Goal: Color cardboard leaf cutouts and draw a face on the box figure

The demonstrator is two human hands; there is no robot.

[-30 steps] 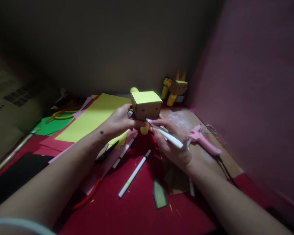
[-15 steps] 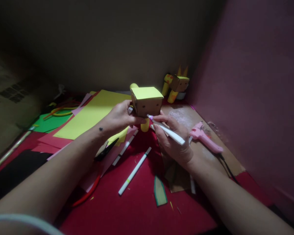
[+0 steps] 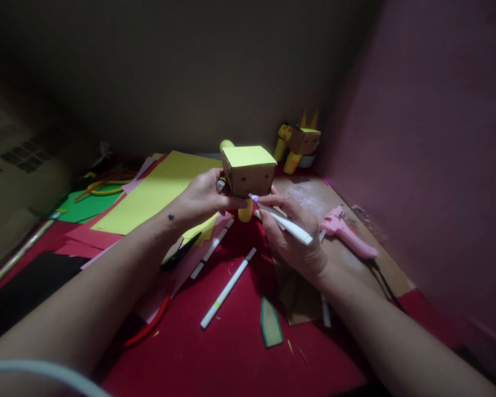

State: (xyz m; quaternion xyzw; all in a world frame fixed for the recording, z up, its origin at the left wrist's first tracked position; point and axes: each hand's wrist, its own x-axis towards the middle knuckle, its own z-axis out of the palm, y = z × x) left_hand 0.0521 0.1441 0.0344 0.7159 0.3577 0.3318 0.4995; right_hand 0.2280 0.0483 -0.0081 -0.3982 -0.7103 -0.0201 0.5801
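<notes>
- The left hand is partly curled, thumb in front and fingers going out of sight behind, gripping the cardboard figure by the lower left of its box head. A small whitish piece, perhaps a pen cap, sticks up among its fingers.
- The right hand is closed in a writing pinch around a white marker with a purple band near its tip.
- The figure lies ahead and to the left of the right hand, and directly off the left hand's fingertips. The left hand is the nearer one, being in contact with it.
- The marker's long axis slants from the right hand's palm side forward and leftward, its tip at the lower edge of the box's front face, below and between two dark dots. Whether the tip touches the cardboard I cannot tell.
- The box's front face is turned toward the person, its yellow top uppermost. A yellow tube shows under the box, just beyond the left thumb.
- A right-hand fingertip shows by the box's lower right corner; whether it presses there is unclear.
- Nearer the person than both hands, a second white pen lies on the red surface.
- To the right of the right hand lies a pink glue gun; beyond that hand stands another, horned figure.
</notes>
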